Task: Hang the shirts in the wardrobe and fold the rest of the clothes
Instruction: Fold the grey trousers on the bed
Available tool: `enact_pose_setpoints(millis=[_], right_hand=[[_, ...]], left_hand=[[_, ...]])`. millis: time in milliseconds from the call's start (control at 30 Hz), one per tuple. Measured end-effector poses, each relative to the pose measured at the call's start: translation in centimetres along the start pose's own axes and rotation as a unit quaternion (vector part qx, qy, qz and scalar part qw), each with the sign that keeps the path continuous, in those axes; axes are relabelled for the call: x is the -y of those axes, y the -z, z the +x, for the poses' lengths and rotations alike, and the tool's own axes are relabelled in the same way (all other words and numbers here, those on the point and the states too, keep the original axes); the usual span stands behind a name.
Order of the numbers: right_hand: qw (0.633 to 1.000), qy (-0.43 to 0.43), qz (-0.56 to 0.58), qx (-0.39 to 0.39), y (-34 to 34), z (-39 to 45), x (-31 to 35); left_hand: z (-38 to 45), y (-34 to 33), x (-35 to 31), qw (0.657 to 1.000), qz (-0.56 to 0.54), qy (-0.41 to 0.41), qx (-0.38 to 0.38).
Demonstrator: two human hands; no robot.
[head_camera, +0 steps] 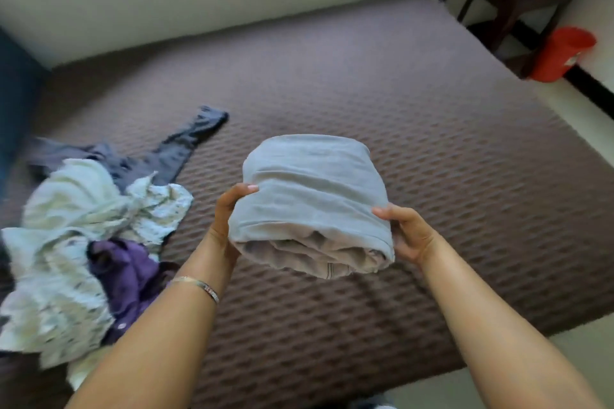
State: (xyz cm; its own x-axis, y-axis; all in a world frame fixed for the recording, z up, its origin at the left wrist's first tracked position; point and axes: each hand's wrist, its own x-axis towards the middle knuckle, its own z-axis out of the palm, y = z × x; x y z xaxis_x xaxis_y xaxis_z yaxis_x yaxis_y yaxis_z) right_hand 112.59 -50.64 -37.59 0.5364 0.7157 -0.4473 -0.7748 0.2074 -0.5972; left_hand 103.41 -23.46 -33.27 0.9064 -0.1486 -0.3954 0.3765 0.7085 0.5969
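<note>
- Holding a folded grey bundle at the centre of the frame, we keep it up above the brown bed.
- Our left hand grips the bundle's left side, thumb on top, fingers curled underneath.
- Our right hand grips its right side, thumb over the top edge, fingers hidden behind the cloth.
- A thin bracelet sits on our left wrist.
- At the left of the frame, unfolded clothes lie heaped on the bed: a pale printed garment, a purple one tucked into it, and a dark one stretching toward the upper left.
- A red bucket stands on the floor at the upper right.
</note>
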Motion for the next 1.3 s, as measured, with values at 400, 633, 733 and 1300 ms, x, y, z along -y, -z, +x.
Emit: enact_pose_setpoints(millis=[400,633,733,1300], right_hand=[[0.953,-0.057,-0.192,0.226,-23.3,4.9,2.7],[0.914,-0.121,-0.250,0.295,-34.8,4.8,0.2],[0.901,-0.142,-0.262,0.317,-38.7,4.4,-1.8],[0.695,-0.250,-0.334,0.585,-64.1,-6.0,-26.7]], left_hand=[[-24.7,-0.4,-6.4,0.964,0.098,-0.143,-0.202],[-34.0,-1.7,-6.1,0.896,0.015,-0.334,-0.291],[-38.3,-2.2,-5.2,0.873,0.016,-0.359,-0.331],[-68.1,-3.2,5.6,0.654,-0.029,-0.528,-0.541]])
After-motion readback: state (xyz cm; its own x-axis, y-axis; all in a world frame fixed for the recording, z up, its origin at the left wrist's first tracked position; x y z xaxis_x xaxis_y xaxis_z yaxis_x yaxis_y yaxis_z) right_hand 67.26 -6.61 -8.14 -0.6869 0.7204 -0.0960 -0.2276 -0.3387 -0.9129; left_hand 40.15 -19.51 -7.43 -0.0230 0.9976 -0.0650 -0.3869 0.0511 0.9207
